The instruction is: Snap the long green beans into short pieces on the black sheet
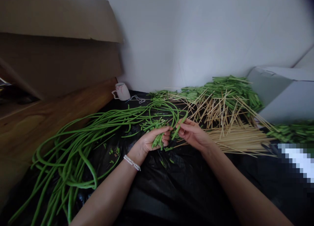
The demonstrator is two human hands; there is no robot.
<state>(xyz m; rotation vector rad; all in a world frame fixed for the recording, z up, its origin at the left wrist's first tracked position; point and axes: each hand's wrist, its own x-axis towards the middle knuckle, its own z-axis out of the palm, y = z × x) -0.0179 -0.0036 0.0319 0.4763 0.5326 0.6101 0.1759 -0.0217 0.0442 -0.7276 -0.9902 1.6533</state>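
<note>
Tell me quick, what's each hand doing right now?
Left hand: closed around cut beans.
Right hand: fingers pinching one bean.

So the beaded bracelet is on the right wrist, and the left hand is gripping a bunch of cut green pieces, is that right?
Not quite: the head view shows the beaded bracelet on the left wrist. The left hand does grip a bunch of cut green pieces.
</note>
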